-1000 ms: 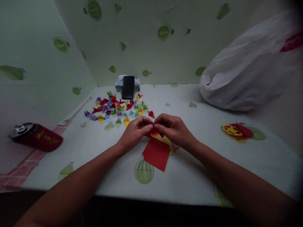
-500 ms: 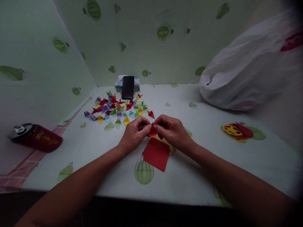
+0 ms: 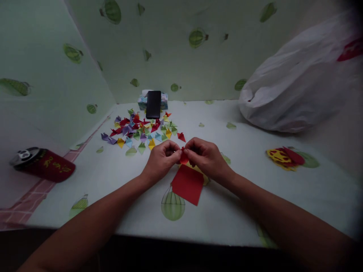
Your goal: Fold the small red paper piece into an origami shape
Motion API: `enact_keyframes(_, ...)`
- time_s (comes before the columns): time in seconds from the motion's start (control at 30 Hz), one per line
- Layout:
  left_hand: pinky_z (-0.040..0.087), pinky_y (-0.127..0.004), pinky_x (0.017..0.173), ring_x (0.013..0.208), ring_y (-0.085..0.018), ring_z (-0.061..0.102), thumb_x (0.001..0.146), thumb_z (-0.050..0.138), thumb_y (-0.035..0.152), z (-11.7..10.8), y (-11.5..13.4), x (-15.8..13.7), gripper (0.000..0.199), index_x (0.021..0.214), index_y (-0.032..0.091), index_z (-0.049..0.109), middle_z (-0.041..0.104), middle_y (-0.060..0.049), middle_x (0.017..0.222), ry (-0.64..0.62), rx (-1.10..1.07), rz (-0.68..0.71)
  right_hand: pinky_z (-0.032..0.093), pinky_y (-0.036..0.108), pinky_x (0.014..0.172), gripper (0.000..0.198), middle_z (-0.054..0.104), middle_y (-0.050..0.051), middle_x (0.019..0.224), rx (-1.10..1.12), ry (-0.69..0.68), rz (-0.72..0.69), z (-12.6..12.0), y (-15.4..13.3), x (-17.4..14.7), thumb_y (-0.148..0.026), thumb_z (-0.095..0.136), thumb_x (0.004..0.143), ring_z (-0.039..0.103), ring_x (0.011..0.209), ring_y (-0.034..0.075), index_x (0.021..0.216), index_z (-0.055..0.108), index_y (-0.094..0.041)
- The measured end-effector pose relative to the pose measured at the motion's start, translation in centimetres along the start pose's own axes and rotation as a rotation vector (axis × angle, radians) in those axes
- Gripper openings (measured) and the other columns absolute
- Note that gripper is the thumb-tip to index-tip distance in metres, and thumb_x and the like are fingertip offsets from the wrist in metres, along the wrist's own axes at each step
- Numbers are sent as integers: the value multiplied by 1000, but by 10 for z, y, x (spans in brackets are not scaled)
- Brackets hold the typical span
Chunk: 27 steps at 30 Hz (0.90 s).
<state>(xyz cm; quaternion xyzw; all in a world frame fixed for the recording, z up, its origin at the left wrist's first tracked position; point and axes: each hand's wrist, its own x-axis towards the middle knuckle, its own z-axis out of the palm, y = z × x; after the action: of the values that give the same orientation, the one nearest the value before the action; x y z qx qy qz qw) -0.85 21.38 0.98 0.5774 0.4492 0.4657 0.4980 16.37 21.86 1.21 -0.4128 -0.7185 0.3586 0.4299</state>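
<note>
Between my two hands is a small folded piece of red paper (image 3: pixel 183 158), pinched from both sides. My left hand (image 3: pixel 162 159) grips its left edge with thumb and fingers, and my right hand (image 3: pixel 206 155) grips its right edge; the fingertips partly cover it. Just below lies a flat red square of paper (image 3: pixel 187 185), which overlaps something yellow (image 3: pixel 205 178) under my right hand. Beyond my left hand spreads a pile of small folded paper figures (image 3: pixel 141 132) in several colours, with one red figure (image 3: pixel 181 136) close to my fingers.
A black phone (image 3: pixel 153 105) leans on a tissue box (image 3: pixel 163 100) at the back. On the left a red drink can (image 3: pixel 45 165) appears tilted. Yellow and red paper pieces (image 3: pixel 283 158) lie at the right, below a large white plastic bag (image 3: pixel 289 83).
Both hands stay in nearly the same place on the red paper. A little more of its pointed top shows between my fingertips.
</note>
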Motion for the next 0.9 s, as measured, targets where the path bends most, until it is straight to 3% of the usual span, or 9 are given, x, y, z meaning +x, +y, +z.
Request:
enact_keyframes(0.2, 54, -24, 63, 63, -10, 63, 77, 72, 31, 0, 0, -1, 19, 79, 15, 61, 63, 1, 70, -29, -53, -1, 40, 26, 57, 11, 60, 0, 68, 20, -12, 22, -2, -3, 0, -20, 57, 84, 52, 59, 11, 73, 57, -17)
enact_keyframes(0.4, 52, -23, 62, 63, -10, 61, 78, 70, 27, 0, 0, -1, 15, 79, 16, 60, 61, 2, 71, -62, -12, 13, 43, 26, 60, 8, 62, 0, 71, 59, -34, -41, -2, -3, -1, -23, 58, 87, 55, 62, 12, 91, 61, -16)
enact_keyframes(0.53, 51, -22, 62, 65, -9, 59, 78, 70, 26, -1, -1, -1, 15, 79, 15, 60, 61, 1, 74, -94, 1, 44, 43, 26, 62, 8, 63, 1, 73, 4, -39, -50, -4, -3, -1, -19, 56, 87, 55, 64, 12, 82, 62, -16)
enact_keyframes(0.9, 53, -23, 63, 68, -10, 62, 83, 70, 30, -4, -3, 3, 18, 90, 16, 62, 63, 0, 79, -124, -95, 56, 42, 25, 56, 6, 60, -1, 68, 63, -88, -48, -10, 0, 5, -19, 56, 85, 52, 56, 10, 86, 61, -16)
